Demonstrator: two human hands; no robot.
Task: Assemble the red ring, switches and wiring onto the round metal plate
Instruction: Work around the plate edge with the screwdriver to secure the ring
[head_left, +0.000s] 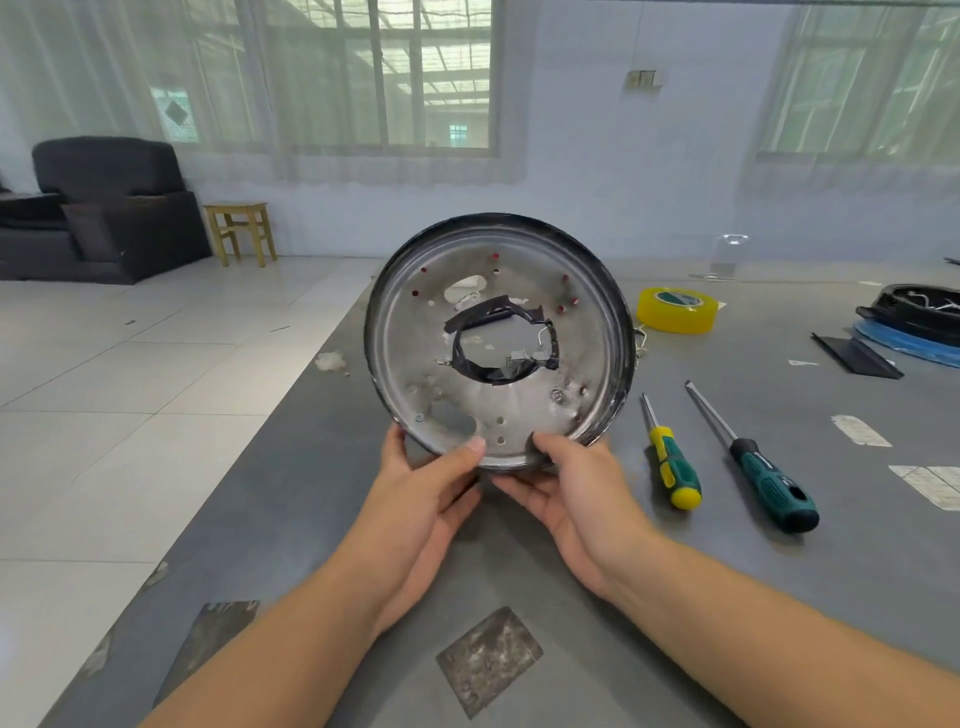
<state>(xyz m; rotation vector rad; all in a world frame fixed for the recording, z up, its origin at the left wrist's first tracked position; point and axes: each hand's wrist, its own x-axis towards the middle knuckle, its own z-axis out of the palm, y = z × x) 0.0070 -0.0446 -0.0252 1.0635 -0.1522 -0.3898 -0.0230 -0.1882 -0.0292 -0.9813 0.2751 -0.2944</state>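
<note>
Fig.: Both hands are holding the round metal plate (519, 415) tilted up on edge above the grey table (779, 571), its pale face turned toward the camera. The left hand (431, 488) is closing on the lower rim, thumb lying on the face and the other fingers going behind. The right hand (566, 483) is doing likewise just beside it, thumb on the front near the bottom. Neither hand is holding anything else.

A ring of black tape (498, 343) is lining the centre hole, w/ a thin wire (545, 332) and small metal bits showing at its right edge. Red spots are showing through several small holes near the top and right, so the red ring is prob. sitting on the far side; not visible directly. Switches cannot be made out.

Step in hand (judged): inspecting or turning the plate, checking hole alignment betw. plate and whatever is lying behind it.

Next move is prob. calling for laying the plate flat on the table and freeing one hand for a tool. The yellow-handled screwdriver (672, 457) and the long green-handled screwdriver (758, 462) are lying near the right hand, well within that side's reach. The yellow tape roll (675, 312) is sitting farther back, just beyond the plate's right rim.
</note>
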